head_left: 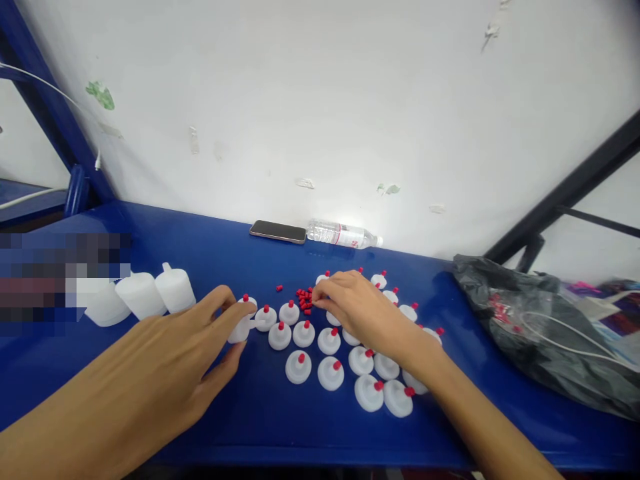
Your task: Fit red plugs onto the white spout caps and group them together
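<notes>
From where I stand, the person's two hands are both at work low over a blue bench pushed up against a white wall. The left hand has a white lid pinched between thumb and fingers, tipped on its side so that its bare spout points over to the right. The right hand reaches in above the bench with its fingers bent and drawn together at the right edge of a small heap of red caps; I can't tell from here whether a cap sits between the fingertips. One stray red cap lies just to the left of that heap. Round about, in front of the right hand and under it, white lids fitted with red tips stand spread over the bench in loose rows, spouts upward, a few of them partly hidden by the forearm. Left of the left hand are stacks of white lids, leaning a little, the topmost spout bare. Along the wall a dark phone lies flat, and just beside it a clear bottle rests on its side, its white cap to the right. Over at the right end slumps a black plastic bag, with small red pieces showing in its clear part.
</notes>
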Demonstrator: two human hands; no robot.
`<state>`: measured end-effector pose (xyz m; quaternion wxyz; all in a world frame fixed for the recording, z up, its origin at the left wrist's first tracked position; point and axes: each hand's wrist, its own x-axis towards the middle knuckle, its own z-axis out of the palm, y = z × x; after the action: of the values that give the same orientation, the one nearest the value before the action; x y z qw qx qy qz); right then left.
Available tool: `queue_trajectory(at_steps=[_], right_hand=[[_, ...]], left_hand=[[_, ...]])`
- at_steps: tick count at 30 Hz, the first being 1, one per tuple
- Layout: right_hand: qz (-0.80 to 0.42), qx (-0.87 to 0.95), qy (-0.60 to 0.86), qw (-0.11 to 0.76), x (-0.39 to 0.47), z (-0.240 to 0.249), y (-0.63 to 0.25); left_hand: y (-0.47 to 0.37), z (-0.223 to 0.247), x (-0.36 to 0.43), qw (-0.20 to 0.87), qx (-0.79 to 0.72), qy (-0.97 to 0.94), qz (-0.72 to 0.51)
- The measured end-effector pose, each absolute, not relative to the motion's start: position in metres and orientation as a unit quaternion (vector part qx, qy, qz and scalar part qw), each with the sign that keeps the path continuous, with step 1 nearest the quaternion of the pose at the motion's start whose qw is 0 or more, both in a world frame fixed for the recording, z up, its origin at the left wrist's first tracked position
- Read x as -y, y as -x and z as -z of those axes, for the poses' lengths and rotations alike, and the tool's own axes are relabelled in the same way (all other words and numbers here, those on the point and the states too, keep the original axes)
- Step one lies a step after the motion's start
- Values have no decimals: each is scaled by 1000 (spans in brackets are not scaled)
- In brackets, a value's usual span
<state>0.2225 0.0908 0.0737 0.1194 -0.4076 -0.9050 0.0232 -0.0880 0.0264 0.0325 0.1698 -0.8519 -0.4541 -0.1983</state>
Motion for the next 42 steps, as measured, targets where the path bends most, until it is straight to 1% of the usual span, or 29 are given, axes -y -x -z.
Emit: queue_trajectory(at_steps=[3, 6, 10, 15, 19, 22, 25, 28, 31, 34, 37, 40, 42], right_hand=[[-61, 888, 399, 220, -83, -79, -224], [-126, 876, 338, 319, -76, -84, -220], [-186, 862, 301, 362, -68, -87, -211], [-202, 866, 268, 370, -62, -81, -204], [-197, 869, 269, 365, -61, -73, -202], [-199, 864, 266, 378, -62, -70, -201], [-170, 862, 274, 391, -63, -70, -202], [-108, 871, 271, 394, -64, -69, -202], [-57, 883, 268, 382, -64, -66, -201], [-41, 893, 264, 362, -64, -65, -200], [-43, 903, 249, 347, -62, -66, -201], [-55, 910, 239, 334, -61, -65, -201], [-76, 909, 228, 340, -60, -63, -201]], left_hand=[[80, -42, -26, 231, 431, 851, 193], [71, -50, -24, 215, 422, 855, 212], [58, -58, -22, 206, 412, 858, 229], [48, -57, -19, 200, 402, 855, 260], [46, -54, -17, 202, 402, 854, 262], [47, -57, -17, 197, 408, 848, 275], [46, -61, -19, 170, 417, 846, 286], [44, -61, -21, 198, 423, 840, 277], [40, -57, -21, 241, 406, 835, 284], [34, -55, -21, 225, 378, 845, 303], [30, -53, -20, 196, 374, 849, 318], [30, -52, -20, 198, 367, 847, 329], [33, -50, -19, 205, 357, 848, 335]])
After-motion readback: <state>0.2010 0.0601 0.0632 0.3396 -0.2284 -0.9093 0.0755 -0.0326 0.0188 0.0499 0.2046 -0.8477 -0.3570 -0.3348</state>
